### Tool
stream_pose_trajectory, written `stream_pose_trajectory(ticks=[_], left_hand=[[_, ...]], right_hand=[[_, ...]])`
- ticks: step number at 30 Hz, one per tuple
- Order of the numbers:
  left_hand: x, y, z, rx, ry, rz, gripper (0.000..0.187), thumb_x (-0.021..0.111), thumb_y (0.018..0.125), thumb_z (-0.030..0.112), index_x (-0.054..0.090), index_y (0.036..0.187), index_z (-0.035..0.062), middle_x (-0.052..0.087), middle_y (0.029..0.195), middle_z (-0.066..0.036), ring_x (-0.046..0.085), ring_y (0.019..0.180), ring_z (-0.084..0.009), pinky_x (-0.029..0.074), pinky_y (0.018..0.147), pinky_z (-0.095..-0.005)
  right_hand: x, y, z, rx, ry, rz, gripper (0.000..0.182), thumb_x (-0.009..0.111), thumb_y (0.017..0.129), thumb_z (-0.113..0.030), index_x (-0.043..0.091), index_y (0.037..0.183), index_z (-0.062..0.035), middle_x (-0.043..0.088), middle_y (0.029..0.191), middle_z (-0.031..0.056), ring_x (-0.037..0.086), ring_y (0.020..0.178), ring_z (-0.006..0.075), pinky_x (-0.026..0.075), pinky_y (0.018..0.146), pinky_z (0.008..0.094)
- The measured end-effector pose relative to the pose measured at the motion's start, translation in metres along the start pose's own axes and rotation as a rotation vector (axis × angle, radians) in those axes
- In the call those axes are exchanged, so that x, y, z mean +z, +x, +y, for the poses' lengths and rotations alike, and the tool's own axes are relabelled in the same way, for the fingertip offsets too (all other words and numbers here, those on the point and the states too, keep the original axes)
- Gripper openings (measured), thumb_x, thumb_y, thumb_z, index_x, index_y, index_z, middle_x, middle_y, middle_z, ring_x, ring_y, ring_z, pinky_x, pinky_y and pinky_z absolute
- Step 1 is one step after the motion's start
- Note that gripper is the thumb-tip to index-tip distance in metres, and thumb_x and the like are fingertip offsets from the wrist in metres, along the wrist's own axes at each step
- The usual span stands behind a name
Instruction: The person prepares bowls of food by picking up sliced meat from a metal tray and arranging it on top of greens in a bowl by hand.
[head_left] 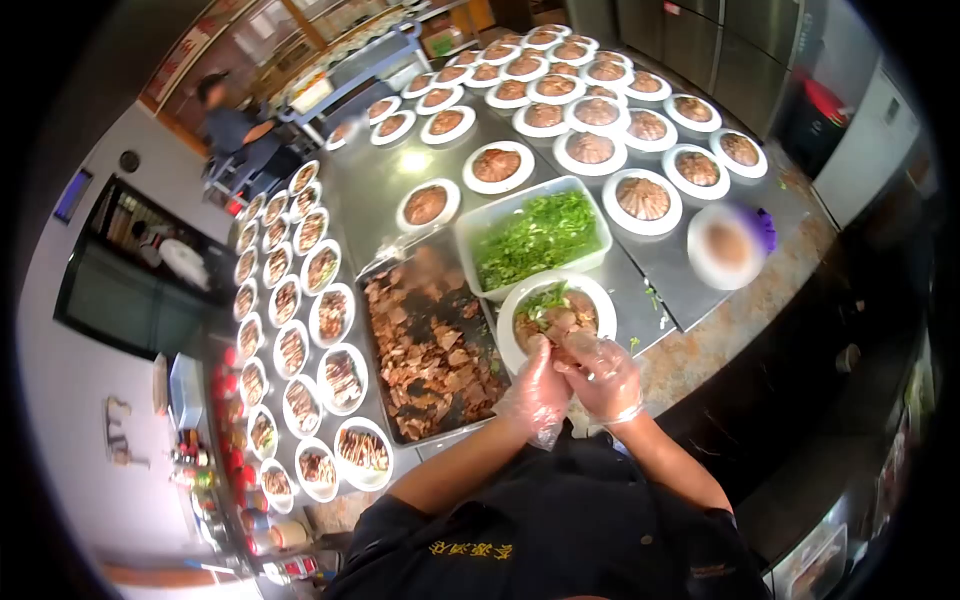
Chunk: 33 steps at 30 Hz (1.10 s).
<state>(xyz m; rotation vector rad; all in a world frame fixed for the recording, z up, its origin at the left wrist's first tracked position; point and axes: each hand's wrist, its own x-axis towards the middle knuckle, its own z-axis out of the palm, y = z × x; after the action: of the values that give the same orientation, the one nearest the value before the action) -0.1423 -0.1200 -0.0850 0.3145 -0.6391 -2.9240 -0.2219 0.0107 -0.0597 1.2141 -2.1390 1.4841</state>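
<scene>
Both my hands wear clear plastic gloves and meet over the near edge of a white plate (pixel 507 325) that holds chopped greens and cooked meat slices (pixel 570 315). My left hand (pixel 540 392) is closed, with its thumb and fingers pressed at the slices. Curled over the same slices, my right hand (pixel 602 378) is closed too; its fingertips partly hide the meat. Just beyond the plate stands a translucent tub (pixel 460 245) full of chopped greens (pixel 535 238). To the left lies a dark metal tray (pixel 470 432) with loose sliced meat (pixel 425 350).
Many white plates of arranged meat (pixel 642 200) cover the right and far table, some stacked. More plated dishes (pixel 342 378) line the left side. A purple-gloved hand (pixel 766 232) touches a blurred plate (pixel 722 250) at right. Another person (pixel 240 130) is at the far left.
</scene>
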Motion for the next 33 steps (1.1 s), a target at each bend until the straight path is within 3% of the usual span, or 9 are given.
stream_pose_trajectory(ticks=[9, 11, 13, 17, 21, 22, 23, 28, 33], left_hand=[[-0.009, -0.090, 0.013, 0.037, -0.139, 0.242, 0.054, 0.049, 0.118, 0.043, 0.054, 0.157, 0.0071, 0.065, 0.148, -0.014, 0.061, 0.137, -0.0267, 0.050, 0.116, -0.0421], [-0.027, -0.096, 0.014, 0.084, -0.134, -0.022, 0.052, 0.048, 0.119, 0.040, 0.053, 0.158, 0.0048, 0.063, 0.148, -0.013, 0.061, 0.136, -0.0251, 0.051, 0.113, -0.0392], [-0.027, -0.097, 0.013, 0.157, 0.245, 0.240, 0.054, 0.052, 0.117, 0.042, 0.050, 0.158, 0.0063, 0.065, 0.145, -0.014, 0.064, 0.132, -0.0305, 0.055, 0.111, -0.0458], [-0.053, -0.099, 0.033, 0.181, 0.147, 0.251, 0.050, 0.058, 0.116, 0.037, 0.051, 0.156, 0.0081, 0.066, 0.142, -0.011, 0.065, 0.129, -0.0258, 0.054, 0.112, -0.0438], [-0.037, -0.112, 0.076, 0.073, 0.133, 0.117, 0.059, 0.057, 0.117, 0.035, 0.037, 0.166, 0.0102, 0.059, 0.149, -0.007, 0.061, 0.134, -0.0212, 0.054, 0.110, -0.0358], [-0.043, -0.116, 0.084, 0.086, 0.208, 0.105, 0.063, 0.060, 0.115, 0.035, 0.035, 0.166, 0.0090, 0.058, 0.153, -0.012, 0.062, 0.134, -0.0298, 0.054, 0.112, -0.0411], [-0.055, -0.115, 0.092, 0.081, 0.196, 0.099, 0.063, 0.060, 0.115, 0.035, 0.035, 0.166, 0.0090, 0.058, 0.153, -0.012, 0.062, 0.134, -0.0298, 0.054, 0.112, -0.0411], [-0.085, -0.108, 0.139, 0.412, 1.435, 0.071, 0.055, 0.065, 0.110, 0.034, 0.051, 0.153, 0.0023, 0.067, 0.142, -0.019, 0.065, 0.131, -0.0368, 0.051, 0.110, -0.0482], [-0.026, -0.097, 0.171, 0.147, 0.392, -0.143, 0.050, 0.064, 0.111, 0.032, 0.062, 0.146, -0.0026, 0.070, 0.140, -0.010, 0.069, 0.120, -0.0200, 0.054, 0.100, -0.0383]], right_hand=[[0.017, -0.022, -0.026, -0.256, 0.145, -0.341, 0.031, 0.085, 0.087, -0.019, 0.077, 0.116, -0.0096, 0.078, 0.120, 0.0117, 0.074, 0.112, 0.0352, 0.058, 0.098, 0.0491], [0.019, -0.019, -0.037, -0.244, 0.145, -0.332, 0.030, 0.086, 0.086, -0.020, 0.077, 0.113, -0.0105, 0.078, 0.119, 0.0114, 0.074, 0.110, 0.0357, 0.059, 0.097, 0.0485], [0.025, -0.016, -0.038, -0.160, 0.128, -0.426, 0.031, 0.087, 0.085, -0.019, 0.077, 0.113, -0.0107, 0.078, 0.121, 0.0118, 0.074, 0.112, 0.0356, 0.059, 0.097, 0.0479], [0.044, -0.001, -0.043, -0.134, 0.276, -0.414, 0.031, 0.090, 0.086, -0.017, 0.076, 0.112, -0.0093, 0.079, 0.118, 0.0148, 0.076, 0.109, 0.0392, 0.060, 0.098, 0.0488], [0.073, 0.016, -0.052, 0.275, 0.465, -0.606, 0.035, 0.094, 0.084, -0.019, 0.078, 0.112, -0.0052, 0.080, 0.108, 0.0166, 0.079, 0.100, 0.0293, 0.062, 0.088, 0.0381], [0.075, 0.023, -0.058, 0.246, 0.429, -0.657, 0.043, 0.094, 0.087, -0.009, 0.074, 0.125, -0.0069, 0.078, 0.105, 0.0061, 0.071, 0.096, 0.0121, 0.060, 0.090, 0.0312], [0.077, 0.031, -0.067, 0.252, 0.417, -0.659, 0.043, 0.094, 0.087, -0.009, 0.074, 0.125, -0.0069, 0.078, 0.105, 0.0061, 0.071, 0.096, 0.0121, 0.060, 0.090, 0.0312], [0.096, 0.053, -0.082, 0.272, 0.383, -0.534, 0.053, 0.096, 0.084, -0.017, 0.072, 0.130, -0.0074, 0.077, 0.107, 0.0082, 0.073, 0.092, 0.0169, 0.061, 0.082, 0.0341], [0.101, 0.067, -0.114, 0.181, 0.271, -0.355, 0.041, 0.095, 0.084, -0.013, 0.075, 0.119, -0.0062, 0.078, 0.107, 0.0101, 0.071, 0.085, 0.0177, 0.060, 0.077, 0.0340]])
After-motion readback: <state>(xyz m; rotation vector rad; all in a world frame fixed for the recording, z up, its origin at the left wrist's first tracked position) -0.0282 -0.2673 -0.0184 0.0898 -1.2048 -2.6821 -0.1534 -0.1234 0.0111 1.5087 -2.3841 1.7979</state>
